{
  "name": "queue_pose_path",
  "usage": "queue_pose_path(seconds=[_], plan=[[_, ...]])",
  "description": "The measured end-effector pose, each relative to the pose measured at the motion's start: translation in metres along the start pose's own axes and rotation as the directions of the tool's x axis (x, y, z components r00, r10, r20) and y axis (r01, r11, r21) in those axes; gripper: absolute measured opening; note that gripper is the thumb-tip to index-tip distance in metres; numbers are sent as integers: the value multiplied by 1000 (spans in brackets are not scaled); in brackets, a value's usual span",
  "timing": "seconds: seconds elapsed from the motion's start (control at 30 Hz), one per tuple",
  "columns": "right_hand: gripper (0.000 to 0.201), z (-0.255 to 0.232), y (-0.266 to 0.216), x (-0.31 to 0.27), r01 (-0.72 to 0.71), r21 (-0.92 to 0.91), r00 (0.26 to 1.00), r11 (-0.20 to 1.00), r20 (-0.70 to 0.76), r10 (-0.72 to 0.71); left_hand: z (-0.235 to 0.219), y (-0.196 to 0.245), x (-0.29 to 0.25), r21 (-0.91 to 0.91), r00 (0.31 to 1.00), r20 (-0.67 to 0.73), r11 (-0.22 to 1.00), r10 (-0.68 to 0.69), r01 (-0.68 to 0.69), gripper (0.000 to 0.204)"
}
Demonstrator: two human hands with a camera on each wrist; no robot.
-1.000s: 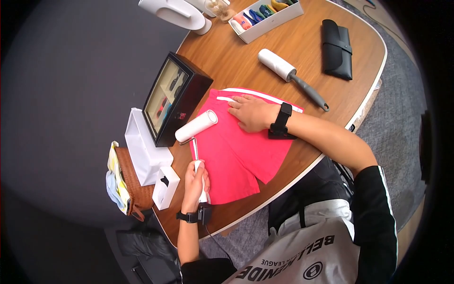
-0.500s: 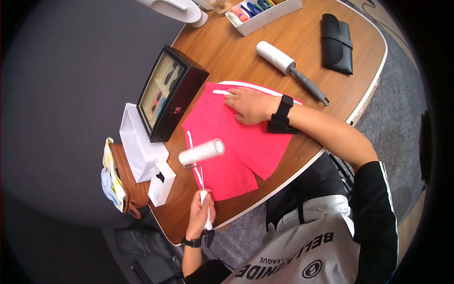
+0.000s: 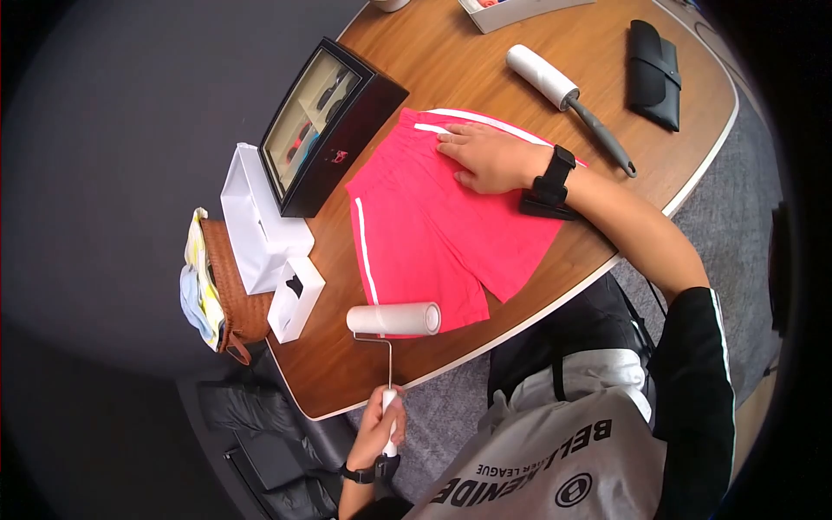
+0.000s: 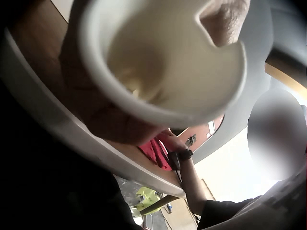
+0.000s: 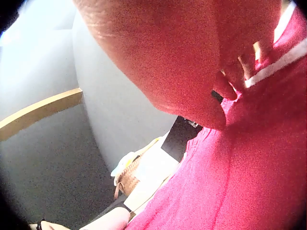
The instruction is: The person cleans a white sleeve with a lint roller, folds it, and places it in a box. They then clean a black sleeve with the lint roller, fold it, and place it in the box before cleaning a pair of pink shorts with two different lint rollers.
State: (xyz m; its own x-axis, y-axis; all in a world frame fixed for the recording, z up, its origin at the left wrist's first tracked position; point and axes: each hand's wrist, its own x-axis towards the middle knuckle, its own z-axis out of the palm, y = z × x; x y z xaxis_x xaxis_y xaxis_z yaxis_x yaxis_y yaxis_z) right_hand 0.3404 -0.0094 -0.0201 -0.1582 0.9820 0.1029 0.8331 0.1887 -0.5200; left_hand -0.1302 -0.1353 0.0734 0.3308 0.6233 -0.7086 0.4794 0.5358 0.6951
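Note:
My left hand grips the white handle of a lint roller at the table's front edge. The roller's white cylinder overlaps the lower hem of pink-red shorts, which lie spread flat with white side stripes. In the left wrist view, the hollow end of the white handle fills the top, fingers around it. My right hand rests with fingers extended on the shorts near the waistband. The right wrist view shows that palm and thumb close over the red fabric.
A second lint roller with a grey handle and a black glasses case lie at the back right. On the left stand a black display box, white boxes and a brown woven basket. A white box sits at the far edge.
My left hand has drawn the lint roller down along the shorts from near the waistband to the lower hem. The right hand stays on the shorts. The head view has shifted.

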Motion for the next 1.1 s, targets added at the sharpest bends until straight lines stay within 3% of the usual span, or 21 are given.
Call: queue_pose_path(seconds=[0.13, 0.33, 0.47, 0.6, 0.77, 0.83, 1.0, 1.1], plan=[[57, 2, 3, 1, 14, -41, 1000, 999, 0, -14, 4, 32, 34, 20, 998, -1, 998, 59, -59, 23], [56, 9, 6, 1, 12, -18, 999, 1000, -42, -13, 2, 91, 95, 40, 964, -30, 964, 265, -264, 46], [55, 7, 6, 1, 17, -14, 999, 1000, -44, -17, 2, 118, 121, 16, 971, 33, 971, 237, -237, 52], [54, 5, 5, 1, 9, -10, 999, 1000, -34, -10, 2, 124, 129, 68, 973, 100, 974, 207, -214, 43], [53, 7, 5, 1, 15, -10, 999, 1000, -43, -15, -8, 99, 115, 97, 969, 158, 974, 191, -207, 33], [53, 5, 5, -1, 13, -7, 999, 1000, -40, -13, -11, 79, 99, 71, 989, 101, 991, 108, -115, 31], [51, 7, 8, 0, 42, -25, 998, 999, -53, -44, -25, 26, 47, 34, 971, 235, 998, 38, -47, 26], [51, 2, 6, -2, 52, -43, 998, 998, -44, -54, -27, -9, 16, 118, 978, 198, 992, -60, 37, 25]])
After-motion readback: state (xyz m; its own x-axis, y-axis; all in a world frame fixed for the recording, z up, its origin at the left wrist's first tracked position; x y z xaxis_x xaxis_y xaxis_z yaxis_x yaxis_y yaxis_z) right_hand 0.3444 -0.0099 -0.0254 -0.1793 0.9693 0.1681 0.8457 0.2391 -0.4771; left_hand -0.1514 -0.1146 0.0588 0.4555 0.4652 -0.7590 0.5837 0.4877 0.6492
